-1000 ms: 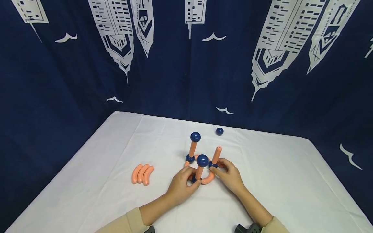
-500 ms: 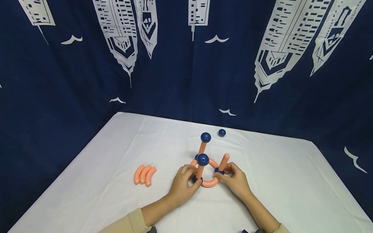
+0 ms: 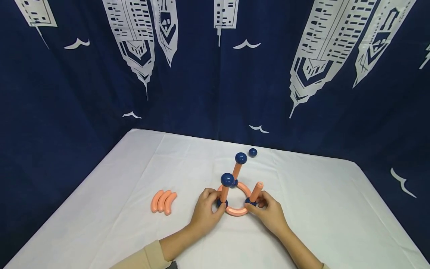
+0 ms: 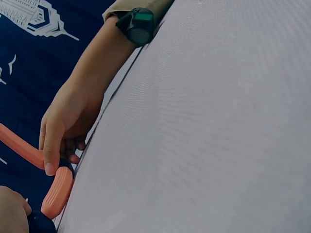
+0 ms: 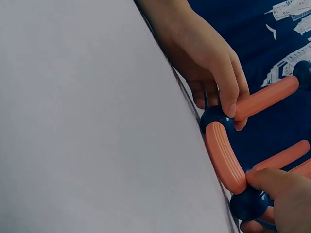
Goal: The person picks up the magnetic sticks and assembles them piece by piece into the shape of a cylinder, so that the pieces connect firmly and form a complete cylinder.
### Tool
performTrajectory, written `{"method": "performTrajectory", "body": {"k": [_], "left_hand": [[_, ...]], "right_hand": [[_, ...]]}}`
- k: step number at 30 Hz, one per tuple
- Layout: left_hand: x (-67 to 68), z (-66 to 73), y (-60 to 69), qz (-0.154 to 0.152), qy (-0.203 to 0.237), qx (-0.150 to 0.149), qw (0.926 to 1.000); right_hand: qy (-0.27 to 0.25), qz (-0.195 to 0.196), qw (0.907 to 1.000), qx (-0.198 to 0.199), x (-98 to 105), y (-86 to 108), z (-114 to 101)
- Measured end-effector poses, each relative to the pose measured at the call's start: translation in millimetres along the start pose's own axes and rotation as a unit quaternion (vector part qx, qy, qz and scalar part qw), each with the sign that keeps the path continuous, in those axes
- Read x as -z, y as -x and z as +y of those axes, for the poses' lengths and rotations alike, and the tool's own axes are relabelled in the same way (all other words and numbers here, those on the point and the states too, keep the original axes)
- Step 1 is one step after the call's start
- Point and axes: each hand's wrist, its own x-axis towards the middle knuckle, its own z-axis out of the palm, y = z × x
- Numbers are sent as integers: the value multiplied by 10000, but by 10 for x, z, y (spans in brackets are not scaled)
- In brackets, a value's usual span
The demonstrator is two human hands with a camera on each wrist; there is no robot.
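Note:
A ring of curved orange rods (image 3: pixel 236 212) joined by blue balls lies on the white table, with straight orange rods standing on the balls. My left hand (image 3: pixel 205 213) grips the front-left ball (image 3: pixel 221 204), whose rod is topped by another blue ball (image 3: pixel 227 179). On the right, my right hand (image 3: pixel 271 216) pinches the ball (image 3: pixel 249 202) under a bare-topped upright rod (image 3: pixel 256 191). The far upright rod (image 3: pixel 237 171) carries a blue ball (image 3: pixel 240 158) and is untouched. In the right wrist view, the left hand (image 5: pixel 214 63) pinches its ball (image 5: pixel 216 118) where the rods meet.
Three curved orange rods (image 3: pixel 162 202) lie side by side on the left of the table (image 3: pixel 117 231). A loose blue ball (image 3: pixel 253 152) sits near the back edge. Behind the table hangs a dark blue curtain (image 3: pixel 201 93) with white building prints.
Between both hands, the ring has turned clockwise as seen from above. Its far post has shifted right, the right post nearer, and the front-left post left. The loose pieces stay put.

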Motion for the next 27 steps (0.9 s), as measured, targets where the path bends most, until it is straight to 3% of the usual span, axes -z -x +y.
{"method": "performTrajectory", "body": {"k": [6, 17, 22, 27], "left_hand": [[28, 19, -11, -126, 48, 205, 9997], [28, 6, 6, -180, 7, 273, 9995], [115, 36, 3, -149, -613, 140, 9979], [394, 11, -55, -72, -1516, -294, 9880]], "right_hand": [[27, -12, 10000, 66, -6, 39, -31], [2, 76, 9999, 80, -28, 28, 15], [-52, 67, 9999, 57, -37, 9, 29], [18, 100, 9999, -7, -25, 19, 17]]}}
